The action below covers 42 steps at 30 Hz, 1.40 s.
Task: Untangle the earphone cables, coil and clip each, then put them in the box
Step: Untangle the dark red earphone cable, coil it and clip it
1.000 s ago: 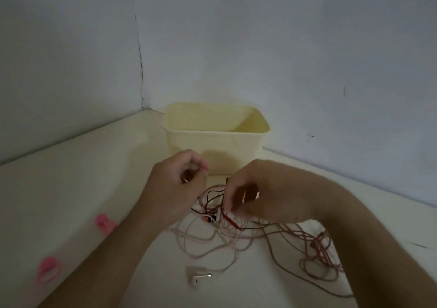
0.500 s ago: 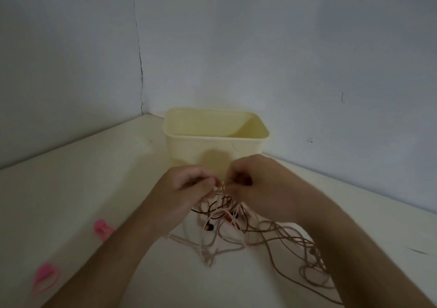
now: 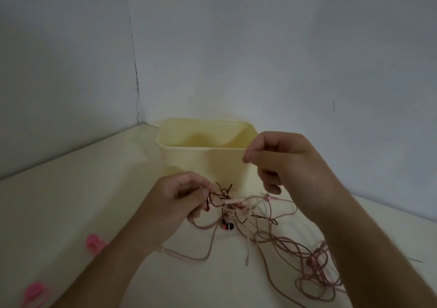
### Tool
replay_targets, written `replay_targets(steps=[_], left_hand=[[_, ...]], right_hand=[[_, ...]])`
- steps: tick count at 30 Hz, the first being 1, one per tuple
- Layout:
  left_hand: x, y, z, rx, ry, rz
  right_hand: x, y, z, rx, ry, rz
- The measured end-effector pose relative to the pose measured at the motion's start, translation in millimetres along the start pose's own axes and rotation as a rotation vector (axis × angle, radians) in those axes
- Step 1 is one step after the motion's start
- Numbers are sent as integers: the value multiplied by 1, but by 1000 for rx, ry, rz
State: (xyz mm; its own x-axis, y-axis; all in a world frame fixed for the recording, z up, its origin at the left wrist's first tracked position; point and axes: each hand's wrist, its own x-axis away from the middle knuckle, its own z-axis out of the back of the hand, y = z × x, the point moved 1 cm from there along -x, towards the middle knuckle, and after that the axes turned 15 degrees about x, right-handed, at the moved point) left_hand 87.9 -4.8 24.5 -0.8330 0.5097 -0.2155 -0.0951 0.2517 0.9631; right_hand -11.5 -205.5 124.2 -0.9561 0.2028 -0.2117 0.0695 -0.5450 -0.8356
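A tangle of pink and dark earphone cables (image 3: 238, 210) lies on the cream table just in front of the pale yellow box (image 3: 184, 151). My left hand (image 3: 182, 198) pinches the left side of the tangle between thumb and fingers and holds it slightly off the table. A red-and-black earbud (image 3: 227, 226) hangs under the knot. My right hand (image 3: 281, 163) is raised above the tangle in front of the box's right corner. Its index finger and thumb are curved and apart, and no cable shows between them. A pink earbud (image 3: 267, 197) sits just below the thumb.
Loose pink cable loops (image 3: 314, 274) spread over the table under my right forearm. Two pink clips lie at the left: one (image 3: 94, 243) beside my left forearm, one (image 3: 35, 293) at the bottom edge. Walls meet in a corner behind the box.
My right hand has let go of the knot and risen up and to the right. My left hand keeps its pinch on the tangle, now lower in the view.
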Motion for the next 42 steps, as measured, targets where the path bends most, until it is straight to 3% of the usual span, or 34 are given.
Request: replay_targets(steps=[4,6,9,12,17,22,26,32,36,42], left_hand=[[-2,-2,1,-26,126,130],[-4,-10,5,-247,182,105],[-2,-17,4,-558,155,34],[0,-19,1,-609,82,63],[-2,-30,3,-694,-7,94],[-1,-32,1,-642,-24,97],[0,-27,-6,-609,-84,23],[-3,-19,-5,-260,11,0],[-1,-8,-5,-112,76,-74],[-2,-5,-1,-15,211,-176]], right_hand=[[7,-1,16,276,-517,-26],[9,3,13,421,-666,-72],[-1,16,2,660,-484,-59],[-9,26,-14,841,-286,-94],[-13,44,-49,856,-171,-118],[-9,55,-69,887,-207,-89],[-10,55,-63,821,-140,-54],[-12,42,-50,609,-152,28],[-14,39,-37,618,-97,27],[-8,31,-17,905,-344,-81]])
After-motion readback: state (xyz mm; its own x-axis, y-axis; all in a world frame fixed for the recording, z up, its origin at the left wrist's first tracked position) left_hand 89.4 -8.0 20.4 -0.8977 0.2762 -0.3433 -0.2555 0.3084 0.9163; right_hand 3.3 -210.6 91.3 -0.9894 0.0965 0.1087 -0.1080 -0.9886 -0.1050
